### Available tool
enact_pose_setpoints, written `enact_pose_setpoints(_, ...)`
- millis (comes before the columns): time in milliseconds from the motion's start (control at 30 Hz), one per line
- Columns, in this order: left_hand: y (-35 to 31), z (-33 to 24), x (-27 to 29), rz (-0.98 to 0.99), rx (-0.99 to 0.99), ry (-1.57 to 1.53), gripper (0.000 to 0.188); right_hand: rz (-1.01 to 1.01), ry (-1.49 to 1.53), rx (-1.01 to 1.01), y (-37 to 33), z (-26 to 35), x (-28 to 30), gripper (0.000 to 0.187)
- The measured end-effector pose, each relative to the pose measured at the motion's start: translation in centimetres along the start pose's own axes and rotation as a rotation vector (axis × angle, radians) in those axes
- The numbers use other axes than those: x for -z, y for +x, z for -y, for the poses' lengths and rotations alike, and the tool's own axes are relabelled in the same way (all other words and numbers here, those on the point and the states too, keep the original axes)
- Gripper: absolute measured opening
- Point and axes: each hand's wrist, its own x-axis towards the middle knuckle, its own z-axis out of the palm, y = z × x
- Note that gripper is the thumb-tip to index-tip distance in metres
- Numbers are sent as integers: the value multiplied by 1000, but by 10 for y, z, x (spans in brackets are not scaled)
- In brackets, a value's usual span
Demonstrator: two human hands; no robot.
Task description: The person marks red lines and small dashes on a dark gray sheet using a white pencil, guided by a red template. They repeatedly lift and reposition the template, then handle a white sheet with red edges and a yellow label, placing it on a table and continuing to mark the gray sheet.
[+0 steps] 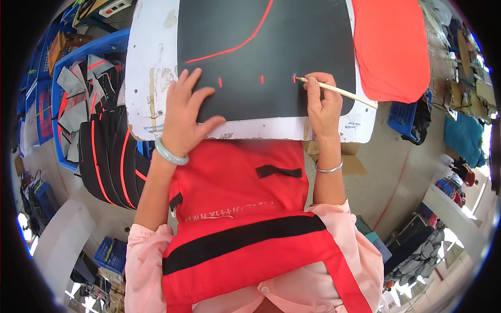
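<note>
A smooth black panel with rounded lower corners lies on the white board in front of me. A red curved line runs over its upper part, and three short red marks form a row lower down. My left hand rests with fingers spread on the panel's lower left edge. Between the fingers of my right hand is a pale pencil, its dark tip touching the rightmost mark. Whether the marks are slits or drawn lines, I cannot tell.
Red sheets are stacked at the right of the white board. On the left, a blue crate holds grey and black pieces with red trim. Another blue crate stands right of the board. A cardboard box is partly under it.
</note>
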Motion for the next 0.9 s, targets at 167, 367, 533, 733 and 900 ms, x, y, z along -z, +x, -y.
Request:
enact_pose_setpoints(167,-9,0,-9,34,3,-15,46,25,-55,60,4,-1,-3,13)
enact_pose_setpoints(367,-10,0,-10,18,3,-23,44,102,-147,36,5,0,4,13)
enact_pose_setpoints(533,-10,0,-10,14,6,-49,44,33,203,3,-2,7,-14,12)
enact_pose_setpoints(733,-9,1,-9,38,27,-57,44,165,37,127,-8,11,-41,8)
enact_pose_setpoints(900,-9,2,-8,53,39,-60,44,152,-50,239,-6,12,-44,6)
